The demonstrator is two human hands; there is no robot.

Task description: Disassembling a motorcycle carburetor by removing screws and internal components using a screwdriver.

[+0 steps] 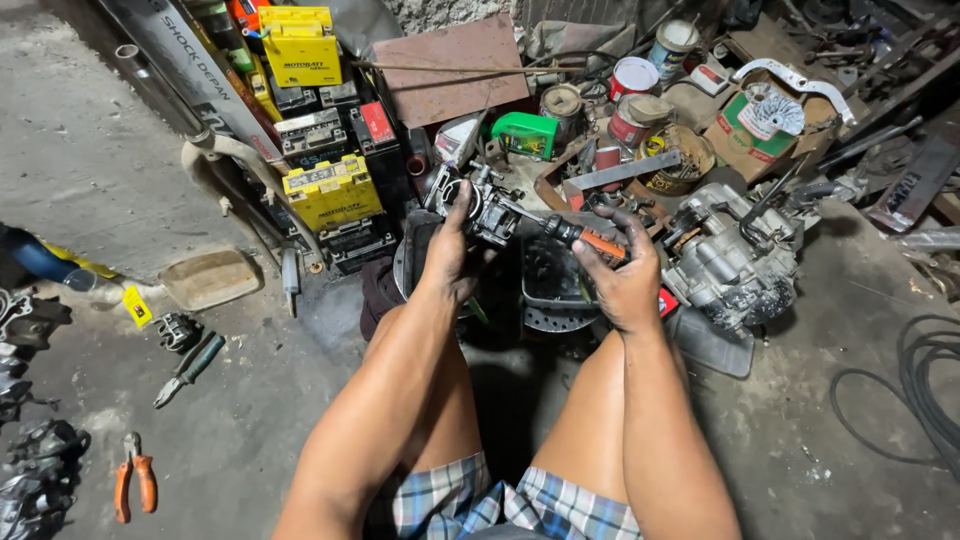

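Note:
My left hand (447,258) grips a small grey metal carburettor-like part (483,205), held up in front of my knees. My right hand (622,275) is closed on a screwdriver with an orange and black handle (588,238); its shaft points left into the metal part. Below both hands sits a dark tray (548,285) over a round metal disc (545,320). My bare knees and checked shorts fill the bottom of the view.
A grey engine block (735,262) lies right of my hands. Yellow and black batteries (328,190) are stacked at the left rear. Tins and a green box (527,134) stand behind. Orange-handled pliers (134,485) and another tool (188,368) lie on the concrete floor at left. Black cable (925,385) coils at right.

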